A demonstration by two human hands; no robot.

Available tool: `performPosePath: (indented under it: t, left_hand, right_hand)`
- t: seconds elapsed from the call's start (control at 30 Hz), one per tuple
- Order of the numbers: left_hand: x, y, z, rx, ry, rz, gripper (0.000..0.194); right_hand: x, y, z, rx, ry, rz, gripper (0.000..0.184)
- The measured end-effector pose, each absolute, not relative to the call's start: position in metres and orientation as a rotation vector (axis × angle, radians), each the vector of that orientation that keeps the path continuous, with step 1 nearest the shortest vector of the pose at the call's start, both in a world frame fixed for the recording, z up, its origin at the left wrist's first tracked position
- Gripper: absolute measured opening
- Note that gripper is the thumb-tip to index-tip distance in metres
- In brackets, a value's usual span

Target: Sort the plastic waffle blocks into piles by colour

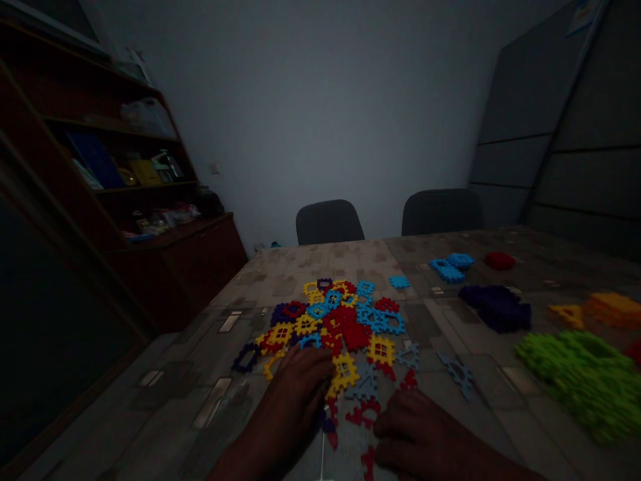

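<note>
A loose pile of plastic interlocking building pieces (353, 331) in red, yellow, blue, purple and grey lies in front of me. My left hand (303, 374) reaches over its near side, fingers bent down and close together beside a yellow window piece (344, 373). What sits under those fingertips is hidden. To the right, my right hand (413, 427) is closed low over the table, with a red building piece (368, 462) poking out at its fingertips. Another red arched piece (368, 414) lies just left of it. Grey pieces (364, 384) rest between the hands.
On the right of the patterned table (200, 361) stand sorted groups: green pieces (583, 377), purple pieces (495, 307), orange pieces (613, 308), blue pieces (451, 267) and red pieces (499, 260). Two dark chairs (330, 222) are behind the table, and a shelf unit (165, 257) is at left.
</note>
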State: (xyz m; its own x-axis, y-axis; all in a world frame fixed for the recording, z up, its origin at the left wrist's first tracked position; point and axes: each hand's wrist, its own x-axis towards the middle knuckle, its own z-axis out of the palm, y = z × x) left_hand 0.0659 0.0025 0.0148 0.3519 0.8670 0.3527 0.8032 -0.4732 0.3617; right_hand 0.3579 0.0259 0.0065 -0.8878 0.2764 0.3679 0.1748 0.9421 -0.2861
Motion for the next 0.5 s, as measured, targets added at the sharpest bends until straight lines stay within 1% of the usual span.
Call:
performPosePath:
  t: [0.1,0.17,0.27,0.37,0.5]
  left_hand:
    - [0.064,0.003,0.018,2.486,1.556,0.773,0.032]
    - [0.058,0.006,0.020,2.528,1.551,0.823,0.032]
    - [0.043,0.011,0.020,2.609,1.557,0.937,0.031]
    - [0.032,0.015,0.018,2.645,1.573,1.024,0.033]
    - [0.040,0.012,0.019,2.632,1.537,0.986,0.028]
  right_hand:
    - [0.355,0.029,-0.008,-0.233,-2.694,0.197,0.023]
    - [0.355,0.029,-0.018,-0.269,-2.728,0.190,0.019]
    - [0.358,0.028,-0.032,-0.384,-2.743,0.319,0.015]
    - [0.362,0.026,-0.044,-0.546,-2.681,0.463,0.016]
    - [0.369,0.029,-0.052,-0.685,-2.649,0.590,0.018]
